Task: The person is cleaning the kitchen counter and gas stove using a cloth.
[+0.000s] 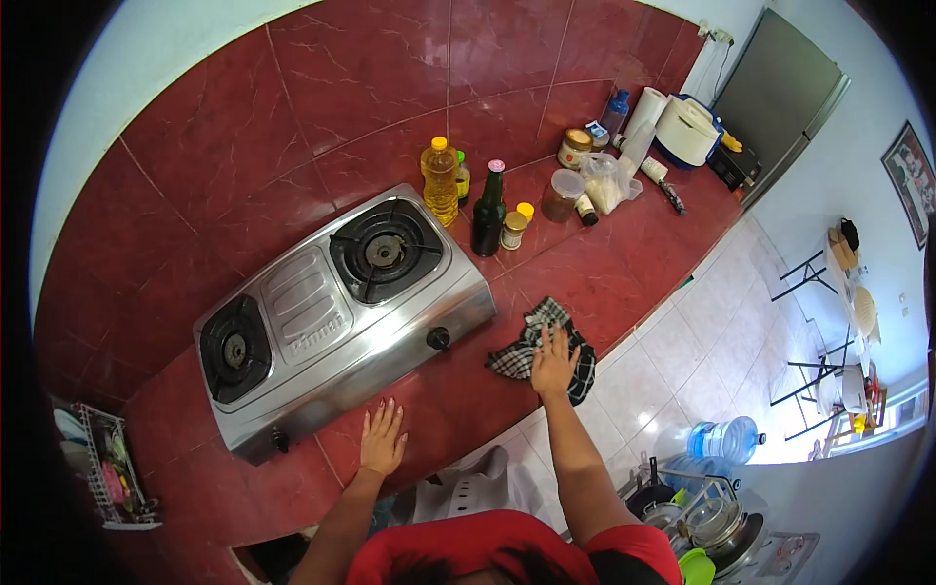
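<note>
My right hand lies with fingers spread on a black-and-white checked cloth, pressed against the counter near its front edge. The cloth is crumpled, and part of it reaches the edge. My left hand rests palm down on the red tiled counter, holding nothing. It is just in front of a two-burner stainless steel gas stove. The stove has two black knobs, one of them the right knob. No flame shows on either burner.
Behind the stove's right end stand an oil bottle, a dark green glass bottle and small jars. Farther right are a plastic container, a bag and a rice cooker. A dish rack sits far left.
</note>
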Motion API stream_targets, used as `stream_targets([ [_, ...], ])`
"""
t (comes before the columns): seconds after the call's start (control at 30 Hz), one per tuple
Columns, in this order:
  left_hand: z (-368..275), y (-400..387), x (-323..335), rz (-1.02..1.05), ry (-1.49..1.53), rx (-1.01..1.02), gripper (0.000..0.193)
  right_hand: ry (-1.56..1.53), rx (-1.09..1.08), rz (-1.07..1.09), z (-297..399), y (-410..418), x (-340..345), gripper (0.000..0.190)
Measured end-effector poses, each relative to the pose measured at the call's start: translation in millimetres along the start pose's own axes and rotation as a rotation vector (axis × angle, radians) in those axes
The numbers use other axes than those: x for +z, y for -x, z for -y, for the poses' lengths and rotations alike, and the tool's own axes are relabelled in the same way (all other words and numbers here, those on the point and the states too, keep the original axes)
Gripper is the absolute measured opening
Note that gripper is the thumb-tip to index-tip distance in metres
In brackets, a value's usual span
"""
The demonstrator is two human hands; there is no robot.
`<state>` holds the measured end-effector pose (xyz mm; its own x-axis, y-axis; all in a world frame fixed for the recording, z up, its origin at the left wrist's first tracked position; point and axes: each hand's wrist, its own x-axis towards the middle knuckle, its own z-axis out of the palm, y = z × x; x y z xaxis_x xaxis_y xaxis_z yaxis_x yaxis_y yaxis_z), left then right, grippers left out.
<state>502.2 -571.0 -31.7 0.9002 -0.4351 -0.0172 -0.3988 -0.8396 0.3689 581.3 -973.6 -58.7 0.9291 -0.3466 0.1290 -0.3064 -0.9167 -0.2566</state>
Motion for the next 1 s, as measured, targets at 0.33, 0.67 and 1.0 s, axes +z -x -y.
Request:
stream_targets([
  [0.33, 3, 1, 2, -0.038, 0.051, 0.060, 0.062, -0.231, 0.152, -0.173, -58, 76, -3, 0.060],
  [0.67, 19, 8, 14, -0.146, 0.191, 0.083, 0.061, -0.418, 0.239, -0.321, 50, 59, -115, 0.048],
  [1.0, -8, -48, 3, -0.158, 0.134, 0.239, 0.062, -0.019, -0.184, 0.166, 107, 87, 5, 0.065],
])
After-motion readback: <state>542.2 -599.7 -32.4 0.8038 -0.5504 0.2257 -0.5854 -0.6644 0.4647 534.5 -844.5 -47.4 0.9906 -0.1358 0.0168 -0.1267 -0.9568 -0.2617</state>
